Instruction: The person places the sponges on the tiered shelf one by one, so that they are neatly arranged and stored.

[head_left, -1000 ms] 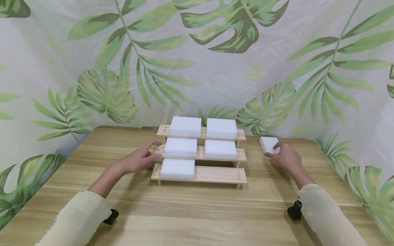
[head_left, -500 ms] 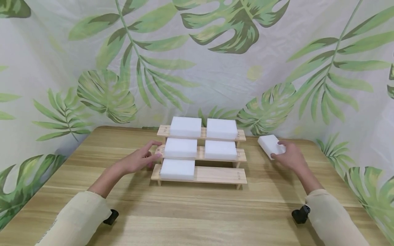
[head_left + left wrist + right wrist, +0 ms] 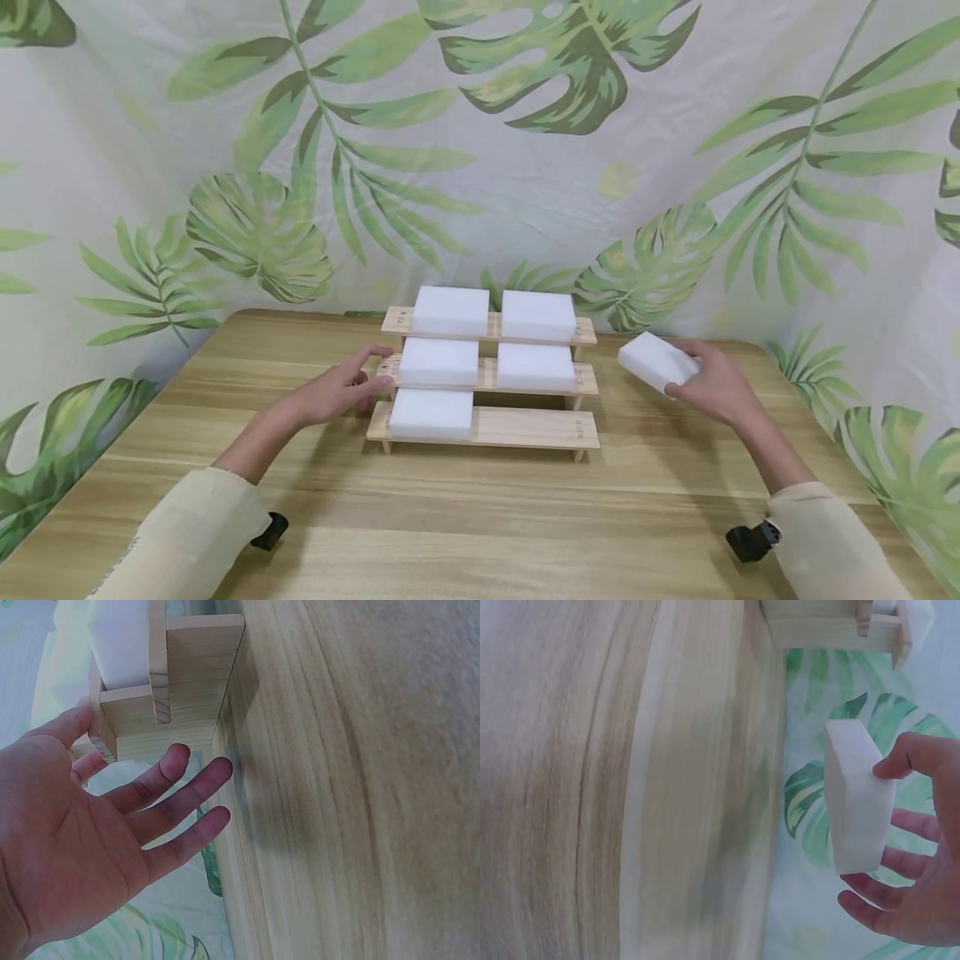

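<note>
A three-tier wooden stand [image 3: 536,427] stands on the table, holding several white foam blocks. Two blocks are on the top tier, two on the middle, and one foam block [image 3: 431,412] sits on the left of the bottom tier, with bare board to its right. My left hand [image 3: 330,393] holds the left end of the middle tier between thumb and index finger; its other fingers [image 3: 184,802] extend loosely below. Right of the stand, my right hand [image 3: 716,383] pinches another white foam block [image 3: 657,360], tilted and raised off the table. The thumb [image 3: 900,757] presses one face, with fingers on the far side.
The wood-grain table [image 3: 465,525] extends around the stand to rounded back corners. Directly behind it hangs a leaf-print cloth [image 3: 525,200]. A black wrist device [image 3: 752,542] hangs at the right sleeve, and another black device [image 3: 270,531] at the left.
The right hand has lifted the foam block off the table, turning and tilting it, while the right forearm has shifted rightward. My left hand stays at the stand's middle tier.
</note>
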Tool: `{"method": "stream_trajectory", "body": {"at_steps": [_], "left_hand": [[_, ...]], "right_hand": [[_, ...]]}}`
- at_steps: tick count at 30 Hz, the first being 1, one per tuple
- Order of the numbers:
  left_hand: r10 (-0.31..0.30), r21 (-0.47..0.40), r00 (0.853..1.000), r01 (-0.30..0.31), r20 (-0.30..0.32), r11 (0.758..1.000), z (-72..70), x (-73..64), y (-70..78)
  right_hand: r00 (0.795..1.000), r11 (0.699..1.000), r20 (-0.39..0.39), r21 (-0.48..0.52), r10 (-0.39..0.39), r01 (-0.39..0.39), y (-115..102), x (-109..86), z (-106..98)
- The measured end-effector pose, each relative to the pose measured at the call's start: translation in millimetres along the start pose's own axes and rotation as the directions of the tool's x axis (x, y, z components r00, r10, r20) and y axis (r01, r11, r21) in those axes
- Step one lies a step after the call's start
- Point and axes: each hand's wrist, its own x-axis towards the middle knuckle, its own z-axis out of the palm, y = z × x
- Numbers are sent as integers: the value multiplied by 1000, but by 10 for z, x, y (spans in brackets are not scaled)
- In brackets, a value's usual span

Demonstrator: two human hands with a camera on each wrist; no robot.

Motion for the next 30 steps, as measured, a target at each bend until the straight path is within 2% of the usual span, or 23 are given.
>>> {"method": "stream_trajectory", "body": {"at_steps": [6,12,20,30], "left_hand": [[-6,-8,1000,6,4,1000,-3,-1,1],[-7,-6,1000,7,1,1000,-4,-14,1],[-7,-4,1000,7,-2,1000,8,-25,-4],[6,-6,1000,-6,-3,1000,6,-10,0]], "right_hand": [[996,994,8,62,-87,86,-69,-97,-75],[981,975,-3,110,-193,192,-88,-154,-108],[985,981,57,120,-161,154,-135,-249,-154],[960,960,114,150,-254,236,-138,-349,-269]]}}
